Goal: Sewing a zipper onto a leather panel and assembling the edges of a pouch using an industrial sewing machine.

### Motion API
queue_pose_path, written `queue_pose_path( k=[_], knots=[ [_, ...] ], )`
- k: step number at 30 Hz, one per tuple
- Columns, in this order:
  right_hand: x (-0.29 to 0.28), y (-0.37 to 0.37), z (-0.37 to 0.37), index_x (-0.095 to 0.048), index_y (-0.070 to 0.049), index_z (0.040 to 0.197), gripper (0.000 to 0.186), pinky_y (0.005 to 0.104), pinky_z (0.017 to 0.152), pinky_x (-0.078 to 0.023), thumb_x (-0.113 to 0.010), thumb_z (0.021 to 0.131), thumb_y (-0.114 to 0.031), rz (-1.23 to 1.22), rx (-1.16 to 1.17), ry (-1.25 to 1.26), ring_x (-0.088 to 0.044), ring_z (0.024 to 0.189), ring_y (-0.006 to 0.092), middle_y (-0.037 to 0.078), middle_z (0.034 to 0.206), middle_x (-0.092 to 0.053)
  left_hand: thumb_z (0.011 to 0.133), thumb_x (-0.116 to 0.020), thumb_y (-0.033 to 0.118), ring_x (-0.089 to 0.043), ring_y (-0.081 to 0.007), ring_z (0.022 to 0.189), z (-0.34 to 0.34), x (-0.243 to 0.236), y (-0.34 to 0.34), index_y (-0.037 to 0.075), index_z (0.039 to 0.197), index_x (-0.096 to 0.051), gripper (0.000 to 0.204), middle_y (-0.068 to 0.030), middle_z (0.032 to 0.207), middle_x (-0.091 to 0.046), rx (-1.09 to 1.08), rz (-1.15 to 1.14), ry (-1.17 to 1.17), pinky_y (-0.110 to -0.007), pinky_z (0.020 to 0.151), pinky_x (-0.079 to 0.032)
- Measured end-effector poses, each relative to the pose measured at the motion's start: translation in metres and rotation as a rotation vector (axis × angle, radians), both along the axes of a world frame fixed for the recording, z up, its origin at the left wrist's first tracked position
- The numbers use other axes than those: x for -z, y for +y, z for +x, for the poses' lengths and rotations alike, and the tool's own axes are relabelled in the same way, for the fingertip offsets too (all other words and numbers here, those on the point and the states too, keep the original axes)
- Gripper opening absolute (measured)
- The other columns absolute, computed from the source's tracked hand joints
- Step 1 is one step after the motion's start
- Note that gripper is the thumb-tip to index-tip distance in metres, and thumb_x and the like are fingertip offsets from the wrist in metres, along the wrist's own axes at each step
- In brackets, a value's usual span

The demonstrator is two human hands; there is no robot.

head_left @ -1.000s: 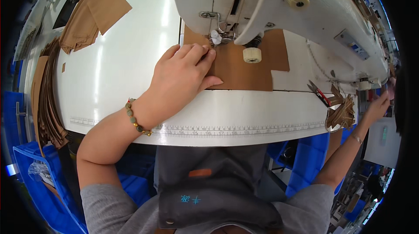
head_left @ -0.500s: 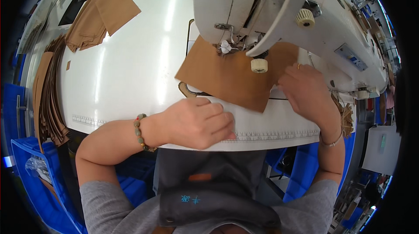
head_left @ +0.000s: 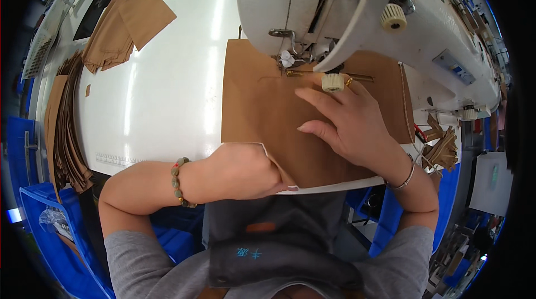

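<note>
A large brown panel (head_left: 265, 115), leather or cloth, lies on the white table under the sewing machine's needle area (head_left: 286, 60). Across it, close to the presser foot, runs a narrow slot with a gold-coloured edge (head_left: 357, 77) that looks like a zip. My left hand (head_left: 237, 171) is closed on the panel's near left edge, which is folded up at the fingers. Spread fingers of my right hand (head_left: 352, 117) rest on the panel just right of the needle, partly behind the machine's cream knob (head_left: 333, 82).
Brown cut pieces (head_left: 146, 17) lie at the far left of the table. A thick stack of brown strips (head_left: 64, 131) hangs at the left edge, above a blue bin (head_left: 47, 215). Brown scraps (head_left: 444, 151) and a red-handled tool (head_left: 420, 133) are at the right.
The brown panel has turned and spread toward me, and its slot now shows. My right hand has moved left onto it. My left hand has taken hold of its near edge.
</note>
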State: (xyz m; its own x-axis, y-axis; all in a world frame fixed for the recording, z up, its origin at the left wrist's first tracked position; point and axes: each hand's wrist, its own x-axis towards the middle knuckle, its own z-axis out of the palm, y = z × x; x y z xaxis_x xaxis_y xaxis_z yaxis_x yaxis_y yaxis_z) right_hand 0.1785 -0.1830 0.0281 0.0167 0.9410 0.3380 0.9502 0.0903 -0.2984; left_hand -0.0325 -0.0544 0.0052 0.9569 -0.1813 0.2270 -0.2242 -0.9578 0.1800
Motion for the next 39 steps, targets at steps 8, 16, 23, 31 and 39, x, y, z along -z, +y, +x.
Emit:
queue_pose_path(
  k=[8,16,23,31,39],
  knots=[
    [0.023,-0.001,0.012,-0.06,-0.014,0.146,0.074,0.0601,0.117,-0.038,-0.071,0.087,-0.057,-0.152,-0.01,-0.137,-0.055,0.133,0.0415,0.014,0.156,-0.052,0.087,-0.081,0.048,-0.049,-0.0162,0.059,-0.005,-0.024,0.021,0.009,0.075,-0.063,0.044,0.0019,0.075,-0.06,0.357,-0.065,-0.516,-0.03,0.053,-0.042],
    [0.024,0.002,0.014,-0.07,-0.009,0.133,0.067,0.0578,0.115,-0.04,-0.072,0.085,-0.056,-0.104,-0.022,-0.118,-0.053,0.138,0.0359,0.015,0.146,-0.058,0.074,-0.08,0.055,-0.058,-0.0332,0.134,0.023,-0.002,0.034,0.001,0.136,-0.065,0.084,-0.0116,0.145,-0.063,-0.361,0.095,-0.043,-0.045,0.111,-0.045],
    [0.03,0.003,0.011,-0.071,-0.009,0.131,0.066,0.0565,0.116,-0.04,-0.072,0.086,-0.056,-0.063,-0.009,-0.136,-0.053,0.137,0.0349,0.014,0.143,-0.06,0.075,-0.079,0.055,-0.061,-0.0322,0.13,0.023,-0.002,0.038,0.0,0.132,-0.068,0.08,-0.0123,0.141,-0.066,-0.334,0.088,-0.065,-0.044,0.108,-0.048],
    [0.034,0.008,0.019,-0.07,-0.008,0.132,0.067,0.057,0.118,-0.037,-0.071,0.086,-0.057,-0.063,-0.001,-0.116,-0.052,0.139,0.0347,0.016,0.143,-0.06,0.078,-0.078,0.053,-0.06,-0.0313,0.129,0.032,0.0,0.048,-0.003,0.13,-0.068,0.077,-0.0128,0.14,-0.066,-0.318,0.061,-0.068,-0.043,0.11,-0.046],
    [0.034,0.008,0.018,-0.07,-0.008,0.132,0.067,0.0577,0.119,-0.036,-0.071,0.087,-0.057,-0.06,0.001,-0.119,-0.052,0.139,0.0356,0.017,0.144,-0.06,0.079,-0.078,0.053,-0.06,-0.0304,0.127,0.032,-0.003,0.048,-0.003,0.131,-0.068,0.077,-0.0128,0.14,-0.066,-0.314,0.079,-0.059,-0.043,0.11,-0.046]
  ],
)
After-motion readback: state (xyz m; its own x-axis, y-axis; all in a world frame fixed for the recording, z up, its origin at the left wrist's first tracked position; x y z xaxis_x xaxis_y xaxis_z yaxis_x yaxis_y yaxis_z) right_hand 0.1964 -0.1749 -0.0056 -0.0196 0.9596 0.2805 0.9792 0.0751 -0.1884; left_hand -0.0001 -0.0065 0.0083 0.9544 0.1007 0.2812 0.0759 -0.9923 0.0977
